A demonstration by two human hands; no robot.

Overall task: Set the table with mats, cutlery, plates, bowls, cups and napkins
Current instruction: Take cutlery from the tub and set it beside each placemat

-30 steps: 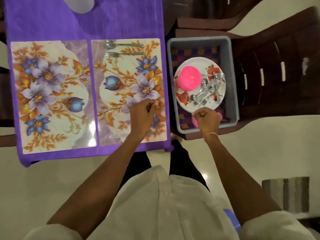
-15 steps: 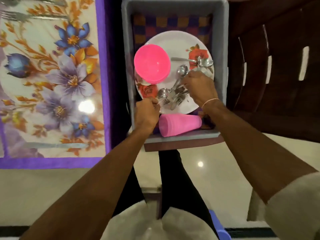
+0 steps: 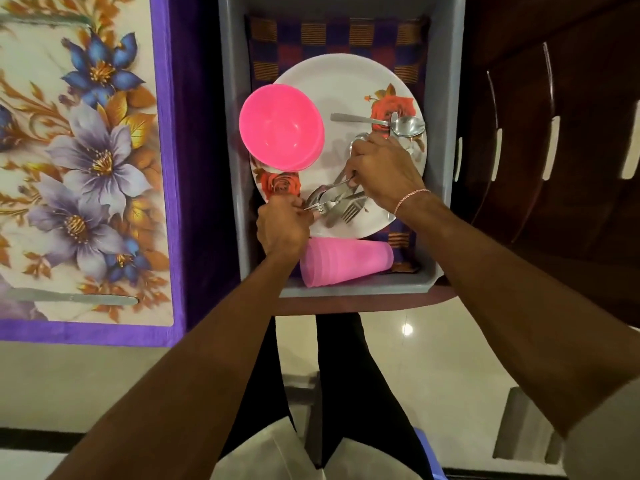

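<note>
1. The white plate (image 3: 346,81) sits inside a grey tub (image 3: 229,133). It probably serves as a carrying stack, which would explain why the remaining tableware is heaped on and around it rather than laid out.
2. The cutlery pile (image 3: 343,204) lies on the plate's near part, a tangle of forks and spoons with the tines pointing toward the person.
3. The left hand (image 3: 282,226) is at the plate's near-left rim. Its fingers are curled and pinch the end of the pile, seemingly to steady it.
4. The right hand (image 3: 384,168) is over the plate's right half, knuckles up. Its fingers are closed on handles from the same pile, likely to sort out one setting's pieces. Which pieces it holds cannot be told.
5. The cutlery therefore runs between the two hands and touches both, under the right palm and at the left fingertips.
6. A lone spoon (image 3: 381,123) rests at the plate's far-right rim, just beyond the right hand and untouched.
7. A pink bowl (image 3: 280,128) overlaps the plate's left rim, and a pink cup (image 3: 346,261) lies on its side just beyond the plate's near edge.
8. A checked cloth (image 3: 332,39) shows under the plate's far side; it may be the napkins.
9. Well to the plate's left is a floral mat (image 3: 86,150), which carries a knife (image 3: 72,298).
</note>
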